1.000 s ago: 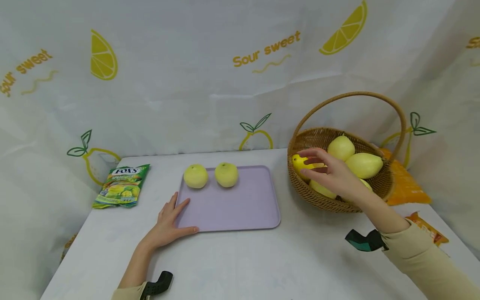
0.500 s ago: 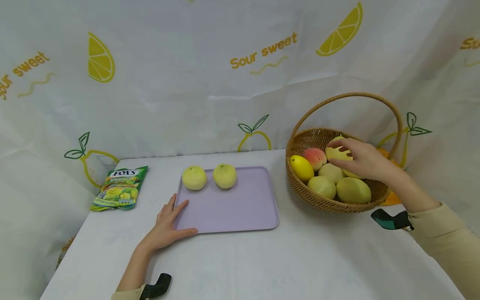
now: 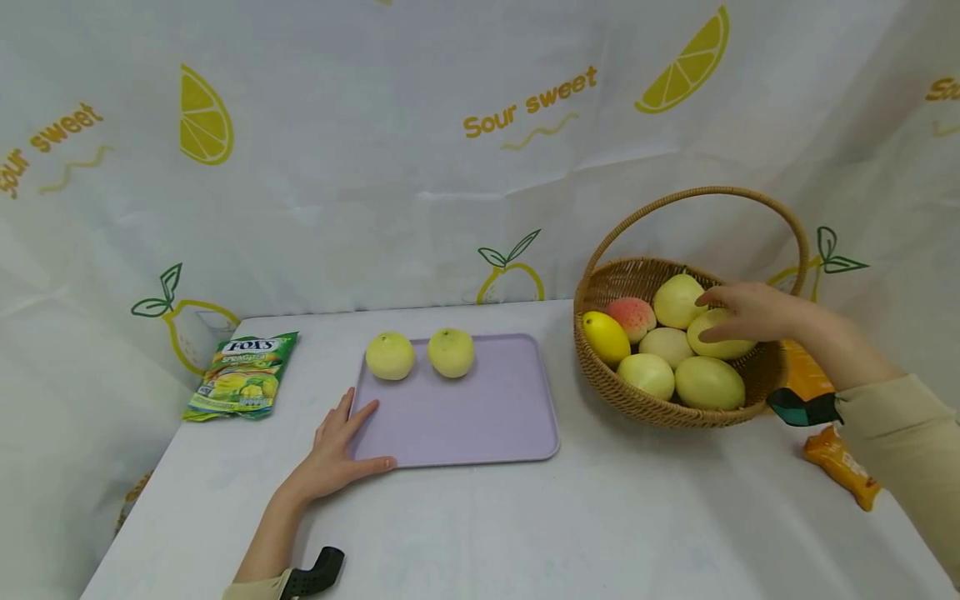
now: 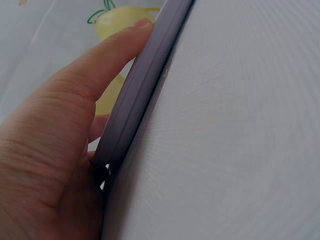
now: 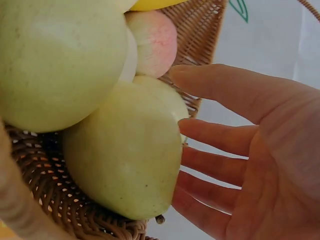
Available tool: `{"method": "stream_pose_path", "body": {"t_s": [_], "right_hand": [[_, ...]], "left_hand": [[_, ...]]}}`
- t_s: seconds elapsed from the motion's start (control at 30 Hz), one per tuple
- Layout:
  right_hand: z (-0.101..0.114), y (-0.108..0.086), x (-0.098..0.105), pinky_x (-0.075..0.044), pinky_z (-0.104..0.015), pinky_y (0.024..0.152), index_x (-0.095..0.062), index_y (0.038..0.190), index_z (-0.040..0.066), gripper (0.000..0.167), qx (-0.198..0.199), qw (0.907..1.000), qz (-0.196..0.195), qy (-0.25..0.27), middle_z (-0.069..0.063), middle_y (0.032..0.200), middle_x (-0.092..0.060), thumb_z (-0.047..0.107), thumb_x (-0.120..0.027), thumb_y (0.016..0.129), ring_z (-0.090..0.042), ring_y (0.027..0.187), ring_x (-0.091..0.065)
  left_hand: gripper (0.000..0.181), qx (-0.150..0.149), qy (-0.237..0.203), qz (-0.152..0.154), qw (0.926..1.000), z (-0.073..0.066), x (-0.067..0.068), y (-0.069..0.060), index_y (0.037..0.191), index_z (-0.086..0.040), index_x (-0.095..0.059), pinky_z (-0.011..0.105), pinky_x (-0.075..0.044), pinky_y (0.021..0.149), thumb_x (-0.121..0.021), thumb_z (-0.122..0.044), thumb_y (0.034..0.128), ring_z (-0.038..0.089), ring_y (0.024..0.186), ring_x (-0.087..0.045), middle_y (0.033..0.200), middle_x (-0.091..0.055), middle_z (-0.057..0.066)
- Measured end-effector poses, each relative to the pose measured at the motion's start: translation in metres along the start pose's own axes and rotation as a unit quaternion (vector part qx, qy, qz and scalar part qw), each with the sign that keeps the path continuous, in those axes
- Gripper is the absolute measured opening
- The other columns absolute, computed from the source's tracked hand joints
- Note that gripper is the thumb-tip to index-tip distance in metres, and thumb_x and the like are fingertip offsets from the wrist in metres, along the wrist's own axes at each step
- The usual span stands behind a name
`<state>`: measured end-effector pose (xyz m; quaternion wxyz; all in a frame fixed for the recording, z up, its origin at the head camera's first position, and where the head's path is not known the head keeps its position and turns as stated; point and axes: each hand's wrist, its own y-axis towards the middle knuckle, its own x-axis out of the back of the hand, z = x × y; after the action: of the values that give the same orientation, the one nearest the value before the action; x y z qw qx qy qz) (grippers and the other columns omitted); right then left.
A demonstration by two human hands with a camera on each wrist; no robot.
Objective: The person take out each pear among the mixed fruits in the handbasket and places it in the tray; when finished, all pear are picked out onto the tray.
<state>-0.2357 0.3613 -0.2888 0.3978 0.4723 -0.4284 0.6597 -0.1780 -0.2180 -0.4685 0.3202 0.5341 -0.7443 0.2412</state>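
Observation:
My left hand (image 3: 330,454) rests at the near left corner of a lilac tray (image 3: 465,425), fingers spread over its edge. The left wrist view shows the thumb along the tray's rim. Two round yellow-green fruits, a left one (image 3: 390,356) and a right one (image 3: 451,352), sit at the tray's back left. My right hand (image 3: 761,312) is over the right side of a wicker basket (image 3: 637,407), fingers loosely extended beside a pale green pear (image 5: 130,150); whether they touch it is unclear. A peach (image 3: 632,318), a lemon (image 3: 606,337) and several pale green fruits fill the basket.
The basket's tall handle (image 3: 705,191) arches over the fruit. A green candy bag (image 3: 243,375) lies at the table's back left. An orange bag (image 3: 807,371) is behind the basket, and a small orange packet (image 3: 840,462) lies under the right forearm.
My right hand has moved rightward over the basket, from beside the lemon to the pear on the right, uncovering the peach and other fruits. My left hand stays on the tray.

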Motion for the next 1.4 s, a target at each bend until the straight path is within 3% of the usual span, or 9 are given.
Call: {"method": "stream_pose_path", "body": {"t_s": [0.17, 0.7, 1.03, 1.4], "right_hand": [[-0.010, 0.002, -0.003, -0.041, -0.065, 0.089, -0.054, 0.125, -0.012, 0.059, -0.012, 0.9995, 0.028, -0.009, -0.040, 0.125, -0.050, 0.026, -0.075, 0.085, -0.058, 0.114, -0.046], [-0.021, 0.002, -0.008, -0.046, -0.055, 0.080, -0.050, 0.127, -0.005, 0.064, -0.008, 0.9994, 0.034, 0.006, -0.032, 0.118, -0.051, 0.020, -0.081, 0.077, -0.043, 0.102, -0.052], [-0.017, 0.000, -0.007, -0.047, -0.055, 0.083, -0.049, 0.126, -0.008, 0.074, 0.019, 0.9996, -0.002, -0.019, -0.033, 0.123, -0.052, 0.026, -0.086, 0.072, -0.043, 0.105, -0.055], [0.008, -0.012, -0.011, -0.045, -0.052, 0.085, -0.052, 0.127, -0.002, 0.074, 0.054, 0.9950, -0.082, 0.018, -0.026, 0.126, -0.052, 0.032, -0.088, 0.071, -0.036, 0.105, -0.054]], "left_hand": [[0.097, 0.000, 0.001, 0.000, 1.0000, 0.001, -0.001, 0.000, 0.152, -0.008, -0.032, 0.072, 0.001, 0.106, -0.079, -0.046, 0.0768, 0.056, 0.140, 0.007, 0.161, 0.003, 0.022], [0.096, -0.010, -0.002, -0.004, 0.9999, 0.000, 0.001, -0.001, 0.151, -0.006, -0.033, 0.071, 0.002, 0.106, -0.080, -0.045, 0.0766, 0.057, 0.140, 0.006, 0.160, 0.002, 0.024], [0.096, -0.007, 0.002, -0.005, 1.0000, 0.001, 0.000, -0.001, 0.151, -0.006, -0.035, 0.071, 0.000, 0.106, -0.079, -0.047, 0.0765, 0.056, 0.140, 0.005, 0.161, 0.001, 0.023], [0.097, 0.003, 0.009, -0.001, 1.0000, -0.001, 0.000, -0.001, 0.152, -0.008, -0.033, 0.071, -0.001, 0.107, -0.079, -0.049, 0.0764, 0.056, 0.140, 0.005, 0.161, 0.002, 0.021]]}}
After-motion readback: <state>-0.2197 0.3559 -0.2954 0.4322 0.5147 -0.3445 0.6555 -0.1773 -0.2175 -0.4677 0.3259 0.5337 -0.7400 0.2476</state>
